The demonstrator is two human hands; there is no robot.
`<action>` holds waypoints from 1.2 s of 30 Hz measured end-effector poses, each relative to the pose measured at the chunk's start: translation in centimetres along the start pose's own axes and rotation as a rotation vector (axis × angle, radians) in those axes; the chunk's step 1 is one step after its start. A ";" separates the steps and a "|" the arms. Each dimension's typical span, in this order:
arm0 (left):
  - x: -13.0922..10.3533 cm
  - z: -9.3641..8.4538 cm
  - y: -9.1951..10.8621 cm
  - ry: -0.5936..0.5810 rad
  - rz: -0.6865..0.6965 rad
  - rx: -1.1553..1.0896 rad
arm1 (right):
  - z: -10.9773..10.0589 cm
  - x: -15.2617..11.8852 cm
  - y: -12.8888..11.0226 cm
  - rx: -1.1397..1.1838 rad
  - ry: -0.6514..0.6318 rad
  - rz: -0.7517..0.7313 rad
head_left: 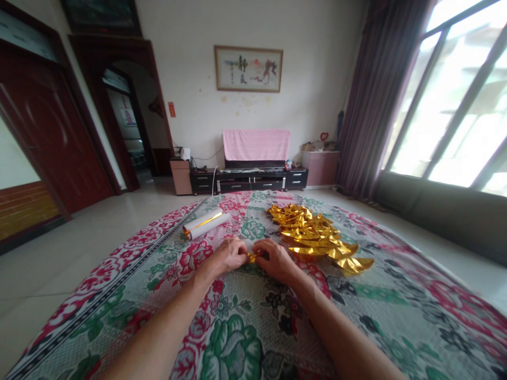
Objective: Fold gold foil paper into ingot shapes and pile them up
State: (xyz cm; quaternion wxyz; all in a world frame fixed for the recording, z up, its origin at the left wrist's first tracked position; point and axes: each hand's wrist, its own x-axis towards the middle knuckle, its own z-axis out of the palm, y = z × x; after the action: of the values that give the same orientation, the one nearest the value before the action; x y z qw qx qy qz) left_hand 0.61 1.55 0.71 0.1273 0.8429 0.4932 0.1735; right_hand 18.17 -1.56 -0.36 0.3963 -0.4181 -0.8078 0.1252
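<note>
Between my two hands is a small sheet of gold foil paper (pixel 252 257), its whitish back showing behind the fingers. My left hand (pixel 233 254) pinches the left side of it, and my right hand (pixel 274 258) pinches the right side, fingers curled. Much of the sheet is hidden by the fingers. Right of my right hand lies a pile of folded gold foil ingots (pixel 317 232), boat-shaped with pointed ends. Beyond my left hand are rolled sheets (pixel 208 224), white outside with a gold edge.
A flowered cloth (pixel 233 343) in red, green and grey covers the round table. Across the room stand a low black cabinet (pixel 253 184) and a screen draped with a pink towel (pixel 256 144). A curtain (pixel 364 100) hangs by the window at right.
</note>
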 end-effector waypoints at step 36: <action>-0.2 0.1 -0.2 0.033 0.031 -0.064 | 0.5 0.0 -0.3 -0.023 0.020 0.058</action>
State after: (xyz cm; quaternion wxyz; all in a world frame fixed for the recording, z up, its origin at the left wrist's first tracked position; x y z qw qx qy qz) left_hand 0.37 1.49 0.51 0.1435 0.8430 0.4762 0.2049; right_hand 17.69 -1.67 -0.52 0.3958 -0.4472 -0.7926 0.1230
